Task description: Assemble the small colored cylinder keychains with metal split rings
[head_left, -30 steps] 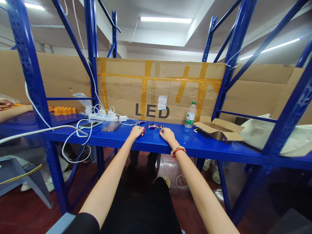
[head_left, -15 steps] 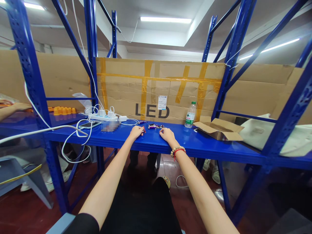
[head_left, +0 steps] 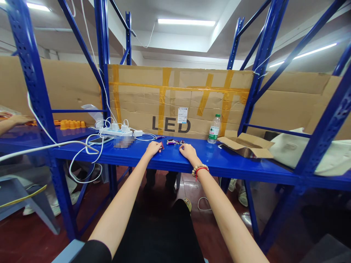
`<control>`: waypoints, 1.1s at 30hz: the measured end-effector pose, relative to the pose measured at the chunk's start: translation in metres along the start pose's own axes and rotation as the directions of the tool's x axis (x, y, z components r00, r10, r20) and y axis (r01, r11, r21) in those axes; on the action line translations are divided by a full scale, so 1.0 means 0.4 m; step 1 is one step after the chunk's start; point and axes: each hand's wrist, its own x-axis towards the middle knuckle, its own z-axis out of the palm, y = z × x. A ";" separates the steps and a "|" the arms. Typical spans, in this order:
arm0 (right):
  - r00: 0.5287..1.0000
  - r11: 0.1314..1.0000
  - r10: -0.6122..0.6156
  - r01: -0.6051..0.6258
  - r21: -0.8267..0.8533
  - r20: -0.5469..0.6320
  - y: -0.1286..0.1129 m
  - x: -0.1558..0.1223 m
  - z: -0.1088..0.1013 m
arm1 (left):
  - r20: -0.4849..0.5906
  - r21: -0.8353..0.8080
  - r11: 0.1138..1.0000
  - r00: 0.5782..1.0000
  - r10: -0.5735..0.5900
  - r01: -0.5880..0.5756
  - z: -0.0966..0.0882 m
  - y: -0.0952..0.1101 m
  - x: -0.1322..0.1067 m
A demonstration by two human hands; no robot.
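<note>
Head view: left hand (head_left: 154, 148) on the blue table (head_left: 222, 157), fingers drawn in narrow on a small red item (head_left: 162, 146), only its tip showing at the fingertips. Right hand (head_left: 188, 151) has fingers bent and curled down; can't tell if anything is in its grip, or if it touches the pile beside it. Pile of small purple and silvery pieces (head_left: 175, 142) lies between the hands, just beyond them, right end near the right fingertips; too small to make out singly. Red item is left of the pile and nearer the front edge, apart from it.

Edges: both hands are inside the front edge, wrists and forearms reaching over it. Cardboard panel (head_left: 175, 98) stands along the back, bounding forward reach. Purple pen-like item (head_left: 160, 137) lies behind the left hand, near that panel.

Room: blue surface shows between the hands on the near side of the pile, and between right hand and bottle (head_left: 214, 129), which stands upright near the panel. Open cardboard box (head_left: 245, 146) sits farther right, by the rack post. Left side tighter: power strip (head_left: 116, 132), phone (head_left: 101, 140) and white cables (head_left: 85, 144), one loop hanging past the front edge.
</note>
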 end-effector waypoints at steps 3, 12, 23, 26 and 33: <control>1.000 1.000 -0.001 0.001 0.001 -0.002 0.001 0.001 0.001 | -0.001 0.002 1.000 1.000 -0.001 0.001 0.000 0.001 -0.001; 1.000 1.000 -0.002 0.002 -0.001 0.000 -0.001 -0.001 -0.002 | 0.005 -0.002 1.000 1.000 0.000 0.000 0.001 -0.001 0.002; 1.000 1.000 0.003 -0.003 -0.006 0.011 -0.003 -0.003 -0.004 | 0.004 -0.004 1.000 1.000 -0.008 0.008 0.001 -0.001 0.001; 1.000 1.000 0.003 -0.003 -0.008 0.011 -0.003 -0.004 -0.005 | 0.007 -0.003 1.000 1.000 -0.012 0.012 0.001 0.001 0.001; 1.000 1.000 0.003 -0.003 -0.004 0.010 -0.002 -0.002 -0.004 | 0.007 -0.002 1.000 1.000 -0.013 0.013 0.001 -0.001 0.002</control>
